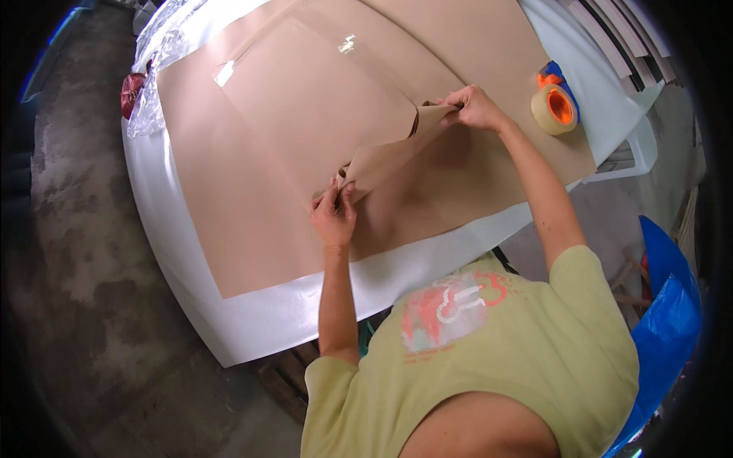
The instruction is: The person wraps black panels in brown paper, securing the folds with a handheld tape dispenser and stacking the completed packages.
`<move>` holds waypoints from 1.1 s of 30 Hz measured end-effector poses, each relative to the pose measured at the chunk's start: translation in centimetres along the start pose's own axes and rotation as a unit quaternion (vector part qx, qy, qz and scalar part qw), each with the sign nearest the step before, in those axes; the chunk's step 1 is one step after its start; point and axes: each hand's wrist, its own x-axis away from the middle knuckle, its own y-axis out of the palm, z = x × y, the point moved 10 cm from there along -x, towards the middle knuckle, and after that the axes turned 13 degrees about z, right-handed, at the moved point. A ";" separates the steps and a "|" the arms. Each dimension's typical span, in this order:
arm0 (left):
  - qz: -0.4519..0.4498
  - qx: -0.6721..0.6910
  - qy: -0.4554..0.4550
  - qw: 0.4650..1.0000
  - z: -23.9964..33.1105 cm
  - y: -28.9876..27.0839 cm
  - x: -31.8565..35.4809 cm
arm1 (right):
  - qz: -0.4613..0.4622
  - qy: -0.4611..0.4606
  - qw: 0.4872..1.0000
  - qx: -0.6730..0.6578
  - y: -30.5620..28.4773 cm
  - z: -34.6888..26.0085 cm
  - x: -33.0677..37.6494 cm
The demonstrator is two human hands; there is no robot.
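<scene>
A large sheet of brown kraft paper (252, 183) lies spread over a white-covered table. My left hand (334, 214) pinches one end of a raised, folded flap (401, 153) of brown paper. At the flap's other end, farther away and to the right, my right hand (475, 109) grips the paper with its fingers closed. Between my hands the flap stands up off the sheet, its edge creased and curled, with a shadow under it. Clear tape (347, 44) shines on the paper beyond my hands.
A tape dispenser (555, 107) with a roll of tape rests on the paper's right side. Crumpled clear plastic (153, 107) and a dark red bundle (132, 95) sit at the left edge. White table covering (259, 328) borders the paper. Blue sheeting (668, 320) stands at the right.
</scene>
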 end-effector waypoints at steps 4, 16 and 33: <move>0.034 -0.037 -0.043 0.998 -0.2 0.0 0.9 | 0.049 0.044 0.998 -0.011 0.2 1.6 0.2; 0.020 -0.014 -0.218 0.976 1.1 1.8 -3.2 | 0.063 0.017 0.995 -0.069 0.3 -1.5 0.5; 0.014 -0.300 -0.112 0.947 9.8 9.9 -0.9 | -0.081 -0.019 0.959 0.273 3.6 -4.4 -4.5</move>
